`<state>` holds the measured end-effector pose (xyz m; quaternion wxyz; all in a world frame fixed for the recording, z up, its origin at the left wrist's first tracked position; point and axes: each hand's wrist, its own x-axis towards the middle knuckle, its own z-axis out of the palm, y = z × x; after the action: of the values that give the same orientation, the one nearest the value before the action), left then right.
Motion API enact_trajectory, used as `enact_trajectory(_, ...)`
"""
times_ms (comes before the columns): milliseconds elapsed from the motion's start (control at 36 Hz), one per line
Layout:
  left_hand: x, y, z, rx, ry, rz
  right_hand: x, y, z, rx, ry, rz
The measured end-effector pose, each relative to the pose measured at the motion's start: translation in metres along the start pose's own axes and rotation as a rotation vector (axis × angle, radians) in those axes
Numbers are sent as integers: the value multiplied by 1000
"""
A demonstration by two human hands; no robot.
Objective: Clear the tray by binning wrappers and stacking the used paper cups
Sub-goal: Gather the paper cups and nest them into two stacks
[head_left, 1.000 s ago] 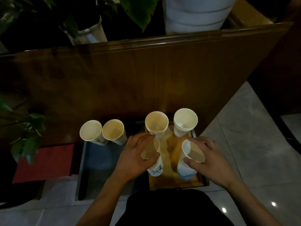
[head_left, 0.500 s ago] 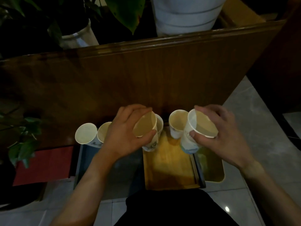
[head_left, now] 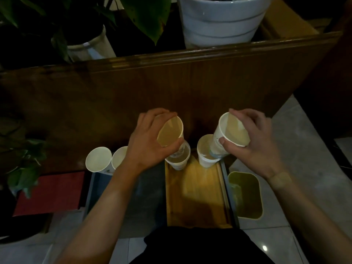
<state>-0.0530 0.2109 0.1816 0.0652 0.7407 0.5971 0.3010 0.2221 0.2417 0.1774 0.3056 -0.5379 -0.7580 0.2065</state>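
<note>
My left hand grips a white paper cup by its rim, tilted, its base over another cup standing at the far end of the wooden tray. My right hand holds a second paper cup, tilted, its base just above a stack of cups on the tray's far right corner. Two more empty cups stand to the left on the dark grey surface.
A small green bin sits on the floor right of the tray. A tall wooden panel rises behind the cups, with potted plants beyond it. A red mat lies at left, by leaves.
Both hands lifted their cups off the tray and carried them away from me, over the two cups at the tray's far end. The bin came into view.
</note>
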Motion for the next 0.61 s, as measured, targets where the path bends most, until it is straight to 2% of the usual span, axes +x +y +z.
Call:
enact_trajectory(250,-5,-12,23,-8,-36,-12,13,6,14,18,17,-14)
enact_trajectory(611,-6,-16,31,-13,-63,-45,14,22,42,-45,-81,-15)
